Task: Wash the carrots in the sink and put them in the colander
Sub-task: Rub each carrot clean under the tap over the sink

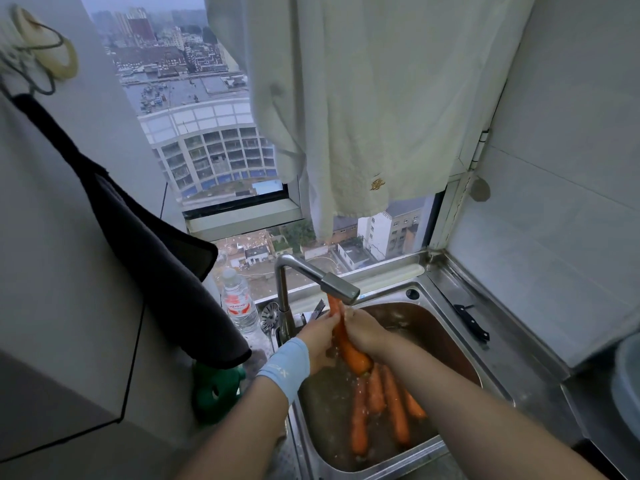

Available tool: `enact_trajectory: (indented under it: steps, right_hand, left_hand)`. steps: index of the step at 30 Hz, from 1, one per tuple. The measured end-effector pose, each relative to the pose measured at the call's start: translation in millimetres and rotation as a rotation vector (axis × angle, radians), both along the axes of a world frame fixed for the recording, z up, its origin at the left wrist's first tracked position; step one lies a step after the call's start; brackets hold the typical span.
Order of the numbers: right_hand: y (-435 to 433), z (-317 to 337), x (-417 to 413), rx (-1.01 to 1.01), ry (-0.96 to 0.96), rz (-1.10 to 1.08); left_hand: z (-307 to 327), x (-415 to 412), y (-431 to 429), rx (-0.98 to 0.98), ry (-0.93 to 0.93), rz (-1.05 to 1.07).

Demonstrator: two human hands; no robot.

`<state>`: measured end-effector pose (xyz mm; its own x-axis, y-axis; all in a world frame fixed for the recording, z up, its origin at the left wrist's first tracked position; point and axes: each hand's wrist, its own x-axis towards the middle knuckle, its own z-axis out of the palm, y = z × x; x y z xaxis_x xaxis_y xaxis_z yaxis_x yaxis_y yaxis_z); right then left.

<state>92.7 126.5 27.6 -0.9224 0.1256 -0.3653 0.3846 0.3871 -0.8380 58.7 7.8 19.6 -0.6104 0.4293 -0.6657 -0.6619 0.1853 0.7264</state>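
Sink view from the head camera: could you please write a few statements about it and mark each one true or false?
1. The left hand and right hand both hold one carrot under the tap. True.
2. The other carrots lie on the counter. False: they lie in the water inside the sink.
3. A knife lies on the steel ledge to the right of the sink. True.
4. The bottle stands to the right of the sink. False: it stands to the left of the tap, by the window.
5. A light wristband sits on the left wrist. True.
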Motion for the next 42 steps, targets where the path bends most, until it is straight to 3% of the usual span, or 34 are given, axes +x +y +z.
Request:
enact_trajectory:
  steps: [4,9,13,20,26,35,42]
  right_hand:
    - [-0.2,-4.8,-17.2,-0.199,-0.135,-0.216]
    - [-8.7,-8.4,-15.1,-0.497,-0.151,-0.384]
    - [-14.6,-9.0,-14.1,-0.656,-0.185,-0.505]
    - [-16.5,-23.1,-25.1,-0.418,-0.24,-0.577]
    - [-23.6,-12.5,-31.1,-0.366,-0.236,-0.667]
    - [-10.6,-11.0,-17.2,-0.631,-0.165,-0.577]
    - [-18.4,-6.4,-25.0,-0.396,-0.139,-0.672]
  left_hand:
    - [1.1,3.8,-11.7,0.043,-0.053,-0.122]
    - [3.6,2.9,-8.4,0.069,0.037,0.046]
    - [3.7,-3.0,5.7,-0.021,0.019,0.137]
    - [-0.3,-7.4,5.5,-0.168,0.109,0.096]
    - [2.7,-4.3,1.8,-0.19,0.213,-0.036]
    - [3.4,-2.1,-3.8,-0.102,-0.046,0.082]
    - [14.1,-1.3,2.1,-0.135,-0.034,0.092]
